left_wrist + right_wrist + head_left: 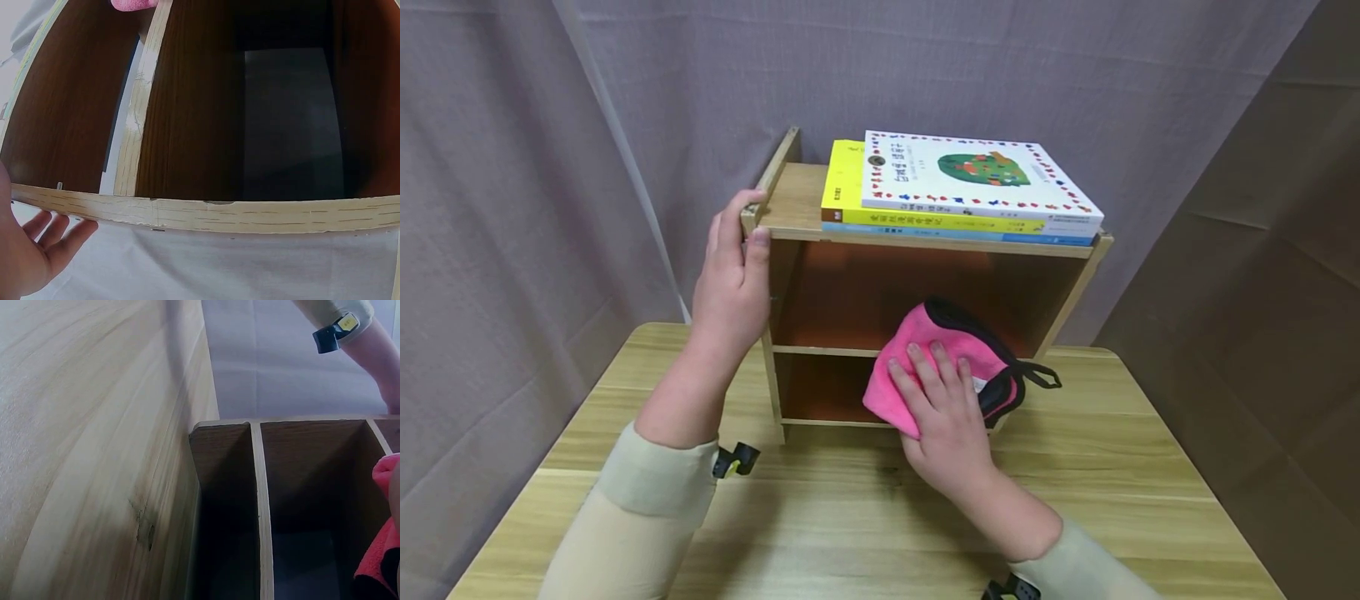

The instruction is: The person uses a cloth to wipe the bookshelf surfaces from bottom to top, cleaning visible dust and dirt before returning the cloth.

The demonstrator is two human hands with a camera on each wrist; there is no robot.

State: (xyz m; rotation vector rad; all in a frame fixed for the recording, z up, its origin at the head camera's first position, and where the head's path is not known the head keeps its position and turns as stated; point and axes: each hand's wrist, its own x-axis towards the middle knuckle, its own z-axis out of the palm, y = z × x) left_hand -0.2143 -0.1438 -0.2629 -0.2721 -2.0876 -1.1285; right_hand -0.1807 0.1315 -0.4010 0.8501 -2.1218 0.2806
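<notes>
A small wooden shelf (820,350) stands on the table with its openings towards me. At its upper left corner, my left hand (730,283) grips the side panel, thumb at the front and fingers near the top edge; its fingers (69,240) show along the panel's outer side in the left wrist view. My right hand (947,425) holds a pink cloth (898,346) with black edging and a hanging loop against the front of the shelf, around the middle board. Its fingers lie spread over the cloth, and the thumb is hidden.
Several books (985,179) lie stacked on the shelf top, a white one uppermost above yellow and blue ones. The wooden table (835,517) extends in front and to both sides. Grey curtains (700,67) hang close behind and along the sides.
</notes>
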